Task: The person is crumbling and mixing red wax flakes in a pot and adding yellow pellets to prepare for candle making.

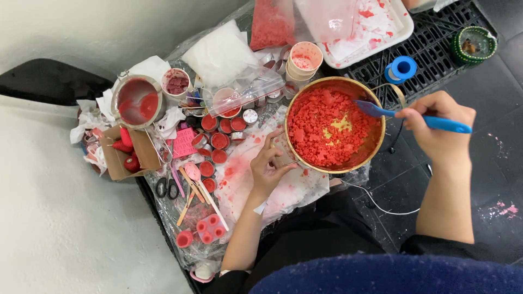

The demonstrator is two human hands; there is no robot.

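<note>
A person's right hand grips a blue spatula dipped into a brass pot of red wax chunks, while the left hand closes on the pot's handle at its near rim. The chunks look solid, a few yellow bits among them, so melting seems barely begun; small red-filled tins sit just left.

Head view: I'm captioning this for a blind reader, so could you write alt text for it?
Seen from above, a person's right hand holds a blue spatula in a brass bowl of red crumbly bits, and the left hand grips the bowl's rim. Left of the bowl, small red-filled cups, scissors and a cardboard box lie on stained plastic sheeting.
</note>
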